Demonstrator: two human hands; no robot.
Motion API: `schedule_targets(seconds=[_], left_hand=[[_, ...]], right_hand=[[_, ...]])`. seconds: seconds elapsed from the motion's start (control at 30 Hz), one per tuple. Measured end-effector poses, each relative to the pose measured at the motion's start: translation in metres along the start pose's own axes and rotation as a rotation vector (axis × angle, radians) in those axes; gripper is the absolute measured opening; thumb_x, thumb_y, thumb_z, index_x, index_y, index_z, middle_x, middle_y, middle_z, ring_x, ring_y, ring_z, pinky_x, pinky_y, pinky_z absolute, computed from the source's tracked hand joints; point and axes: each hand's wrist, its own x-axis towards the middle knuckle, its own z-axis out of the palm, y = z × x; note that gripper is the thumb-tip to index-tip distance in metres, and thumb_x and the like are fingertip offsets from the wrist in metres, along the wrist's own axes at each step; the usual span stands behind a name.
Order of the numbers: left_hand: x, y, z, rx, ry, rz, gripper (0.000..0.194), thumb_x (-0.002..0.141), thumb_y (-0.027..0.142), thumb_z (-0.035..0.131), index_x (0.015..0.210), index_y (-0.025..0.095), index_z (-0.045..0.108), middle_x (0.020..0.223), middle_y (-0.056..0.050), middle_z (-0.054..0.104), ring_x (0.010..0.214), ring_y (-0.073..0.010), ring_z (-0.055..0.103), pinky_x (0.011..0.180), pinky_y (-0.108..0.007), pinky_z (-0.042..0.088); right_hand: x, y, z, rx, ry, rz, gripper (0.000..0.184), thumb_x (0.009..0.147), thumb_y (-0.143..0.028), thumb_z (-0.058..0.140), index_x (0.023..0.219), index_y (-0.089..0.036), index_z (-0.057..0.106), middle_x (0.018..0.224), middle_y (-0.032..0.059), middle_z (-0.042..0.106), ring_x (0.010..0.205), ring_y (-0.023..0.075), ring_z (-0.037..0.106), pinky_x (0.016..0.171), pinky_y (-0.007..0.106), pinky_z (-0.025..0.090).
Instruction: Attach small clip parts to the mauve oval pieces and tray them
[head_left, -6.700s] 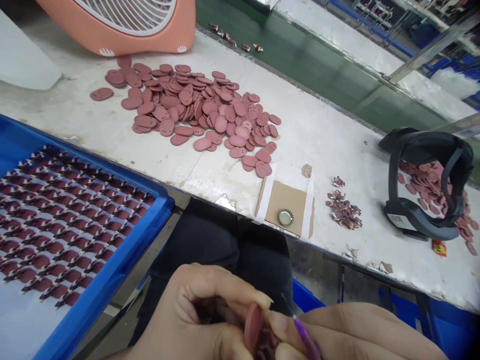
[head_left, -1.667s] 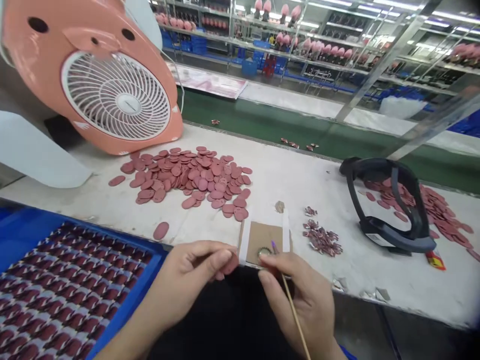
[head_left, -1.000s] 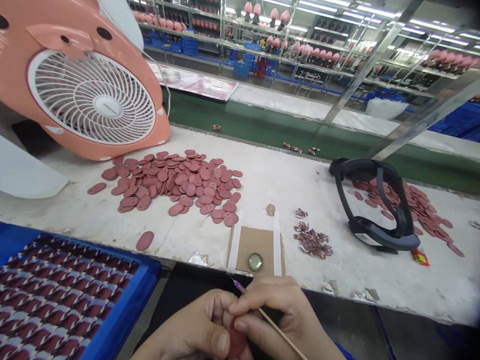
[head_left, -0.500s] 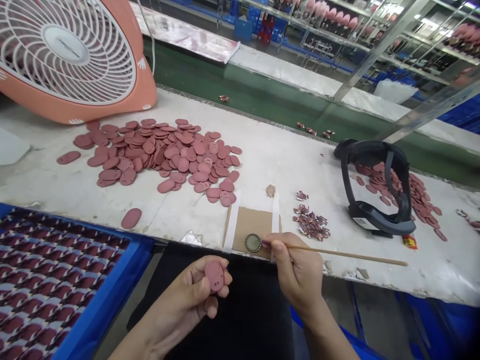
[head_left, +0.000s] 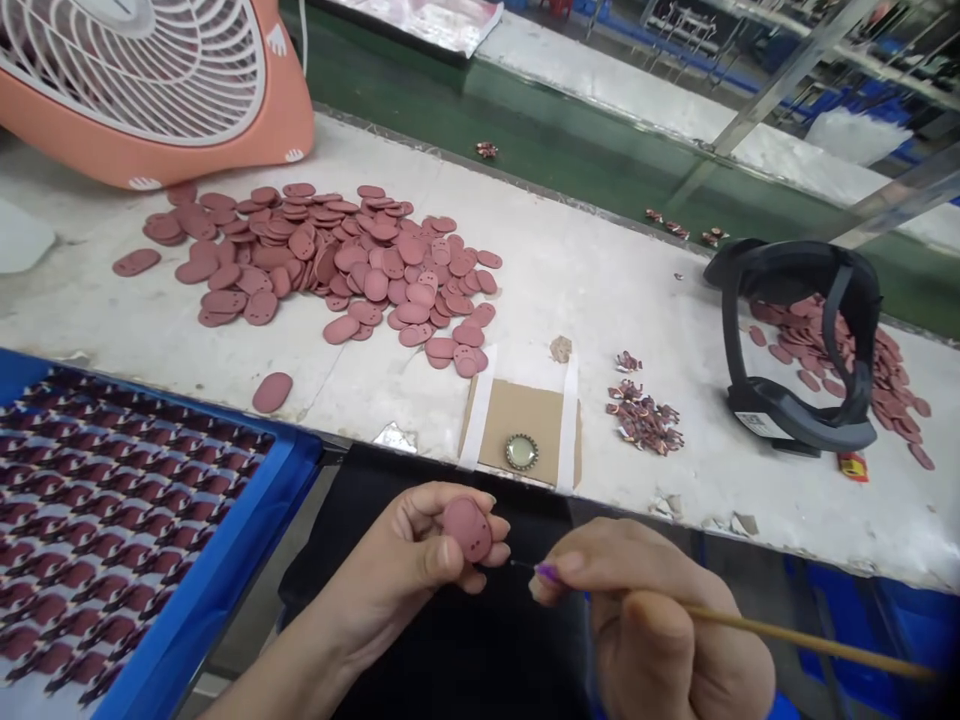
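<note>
One reddish oval piece (head_left: 466, 528) sits pinched in our left hand (head_left: 427, 545), before the counter (head_left: 570, 260); our right hand (head_left: 667, 610) is closed round a slim stick (head_left: 810, 642), purple tip (head_left: 547, 573) near the piece. We seem to be aligning them; the next move likely needs steadiness.

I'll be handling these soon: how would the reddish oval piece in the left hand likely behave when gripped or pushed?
The oval piece is probably stiff, showing no bend in the left hand. Its small, thin form suggests little weight. Being flat, it would likely slide rather than roll.
</note>
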Motion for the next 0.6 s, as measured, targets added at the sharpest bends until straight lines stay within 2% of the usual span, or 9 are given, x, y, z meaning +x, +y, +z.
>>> schedule_targets(seconds=[0.07,0.2,0.27,0.5,0.6], left_hand=[[-0.001,0.000,0.002,0.016,-0.023,0.003,0.033,0.057,0.031,0.092,0.086,0.024,0.080,0.081,-0.002,0.082,0.071,-0.0143,0.075,0.060,-0.015,0.055],[-0.006,0.005,0.010,0.066,0.054,0.021,0.031,0.054,0.028,0.093,0.081,0.023,0.081,0.078,0.000,0.082,0.076,-0.0138,0.075,0.071,-0.017,0.056],[-0.007,0.006,0.012,0.088,0.085,0.034,0.031,0.053,0.029,0.094,0.080,0.023,0.081,0.077,0.001,0.082,0.075,-0.0132,0.075,0.072,-0.017,0.055],[-0.002,0.005,0.004,0.117,0.052,0.077,0.030,0.053,0.026,0.094,0.080,0.023,0.081,0.079,-0.002,0.082,0.072,-0.0156,0.074,0.070,-0.022,0.056],[-0.001,0.002,0.001,0.132,0.058,0.089,0.031,0.054,0.027,0.094,0.081,0.024,0.081,0.080,-0.002,0.082,0.070,-0.0137,0.072,0.067,-0.020,0.055]], right_hand=[[-0.001,-0.002,0.003,0.087,-0.030,-0.029,0.023,0.105,-0.025,0.043,0.110,-0.016,0.064,0.085,0.0049,0.068,0.073,0.0143,0.067,0.060,0.025,0.057],[-0.004,-0.001,0.005,0.057,-0.086,-0.004,0.021,0.105,-0.025,0.046,0.110,-0.015,0.064,0.091,0.0057,0.070,0.082,0.0152,0.069,0.068,0.026,0.058],[-0.004,-0.001,0.005,0.015,-0.106,-0.008,0.020,0.104,-0.025,0.046,0.109,-0.016,0.063,0.091,0.0054,0.071,0.082,0.0153,0.069,0.069,0.026,0.057],[0.014,-0.009,0.009,-0.171,-0.166,-0.060,0.023,0.106,-0.025,0.039,0.100,-0.018,0.060,0.080,0.0029,0.072,0.070,0.0122,0.070,0.063,0.021,0.055],[0.017,-0.012,0.009,-0.202,-0.194,-0.085,0.020,0.105,-0.022,0.041,0.099,-0.017,0.060,0.079,0.0035,0.071,0.069,0.0126,0.070,0.062,0.020,0.055]])
